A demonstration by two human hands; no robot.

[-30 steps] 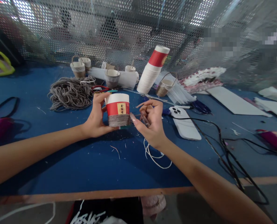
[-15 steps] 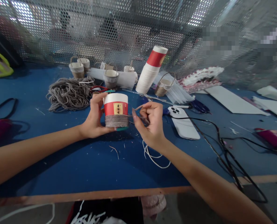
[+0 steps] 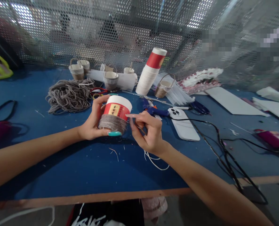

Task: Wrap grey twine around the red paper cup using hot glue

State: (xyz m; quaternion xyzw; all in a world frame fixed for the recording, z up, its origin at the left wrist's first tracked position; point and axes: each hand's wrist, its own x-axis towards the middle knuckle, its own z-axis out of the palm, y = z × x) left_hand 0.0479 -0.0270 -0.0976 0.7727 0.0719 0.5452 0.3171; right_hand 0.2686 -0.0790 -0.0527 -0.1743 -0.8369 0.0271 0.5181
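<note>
My left hand (image 3: 92, 124) is wrapped round a red and white paper cup (image 3: 124, 110), thumb under its base and fingers at the rim. The cup tilts to one side. Rows of grey cord (image 3: 112, 123) circle its lower half. Close to the cup's right side is my right hand (image 3: 150, 131), its index finger pointing at the top of the wound cord. A strand of the cord passes through its curled fingers. Behind the left hand lies a loose heap of the same cord (image 3: 67, 95).
A leaning stack of paper cups (image 3: 147, 78) stands at the back, near small cord-covered baskets (image 3: 111, 81). A blue glue gun (image 3: 154, 110), a white phone (image 3: 185, 125) and black cables (image 3: 224, 147) lie to the right. White string (image 3: 157, 161) lies near my right wrist.
The cup has tilted and turned in my left hand, so its label faces more to the left. My right index finger has stretched out towards the cup's side.
</note>
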